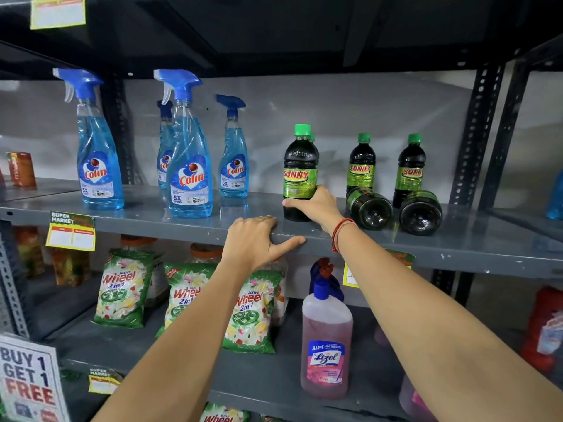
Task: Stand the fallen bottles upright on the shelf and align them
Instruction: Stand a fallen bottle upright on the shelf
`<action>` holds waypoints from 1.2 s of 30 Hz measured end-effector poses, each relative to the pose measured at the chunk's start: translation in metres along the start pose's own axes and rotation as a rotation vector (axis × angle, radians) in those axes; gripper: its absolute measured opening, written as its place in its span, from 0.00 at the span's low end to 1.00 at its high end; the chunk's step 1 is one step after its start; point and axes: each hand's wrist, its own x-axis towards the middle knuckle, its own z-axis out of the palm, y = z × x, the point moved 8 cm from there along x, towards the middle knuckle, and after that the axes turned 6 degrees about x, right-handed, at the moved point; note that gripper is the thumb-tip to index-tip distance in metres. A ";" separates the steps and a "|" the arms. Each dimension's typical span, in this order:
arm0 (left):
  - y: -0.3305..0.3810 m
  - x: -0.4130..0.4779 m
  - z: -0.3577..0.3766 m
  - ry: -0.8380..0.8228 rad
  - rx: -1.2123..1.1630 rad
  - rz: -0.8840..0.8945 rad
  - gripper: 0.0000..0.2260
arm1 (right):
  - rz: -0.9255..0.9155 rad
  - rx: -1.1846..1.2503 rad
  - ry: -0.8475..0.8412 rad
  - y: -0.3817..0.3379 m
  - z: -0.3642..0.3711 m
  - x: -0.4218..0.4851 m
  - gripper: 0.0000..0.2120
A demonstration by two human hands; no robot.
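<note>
My right hand point(316, 207) grips the lower part of an upright dark Sunny bottle point(299, 166) with a green cap, standing on the grey shelf point(213, 222). Another green cap peeks out just behind it. To the right, two Sunny bottles point(362, 162) point(409, 166) stand upright at the back. In front of them two more lie on their sides, bases toward me: one fallen bottle point(369, 208) and a second fallen bottle point(420, 212). My left hand point(254, 240) rests on the shelf's front edge, fingers over the lip, holding nothing.
Several blue Colin spray bottles point(189, 166) stand on the same shelf to the left. Below are Wheel detergent packs point(123, 289) and a pink Lizol bottle point(326, 345). A black slotted upright point(475, 138) bounds the shelf on the right. Price tags hang from the shelf edge.
</note>
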 end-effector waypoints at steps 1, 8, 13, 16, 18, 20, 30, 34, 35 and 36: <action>0.000 0.000 0.000 0.000 -0.001 -0.001 0.38 | -0.005 -0.015 -0.005 -0.001 0.001 -0.001 0.37; 0.002 -0.001 -0.004 0.029 0.000 0.014 0.34 | -0.072 0.024 -0.043 -0.007 0.002 -0.022 0.34; 0.003 -0.002 -0.010 0.070 -0.010 0.025 0.35 | -0.068 0.058 -0.052 -0.007 0.001 -0.029 0.37; 0.005 -0.002 -0.013 0.087 -0.012 0.037 0.35 | -0.057 0.074 -0.058 -0.008 -0.002 -0.032 0.37; 0.006 -0.002 -0.014 0.091 -0.009 0.042 0.35 | -0.056 0.086 -0.063 -0.009 -0.003 -0.034 0.36; 0.006 -0.003 -0.014 0.092 -0.008 0.044 0.34 | -0.060 0.085 -0.061 -0.009 -0.004 -0.034 0.36; 0.002 -0.004 -0.008 0.062 -0.036 0.000 0.38 | -0.332 0.098 0.232 -0.031 -0.067 -0.051 0.25; 0.002 -0.026 -0.024 0.292 -0.353 -0.173 0.31 | -0.306 -0.387 0.374 -0.025 -0.108 -0.023 0.25; 0.012 -0.029 -0.033 0.371 -0.347 -0.150 0.29 | -0.224 -0.473 0.340 -0.018 -0.113 -0.012 0.28; 0.026 -0.028 -0.041 0.415 -0.323 -0.084 0.28 | -0.128 -0.514 0.284 -0.009 -0.115 -0.002 0.32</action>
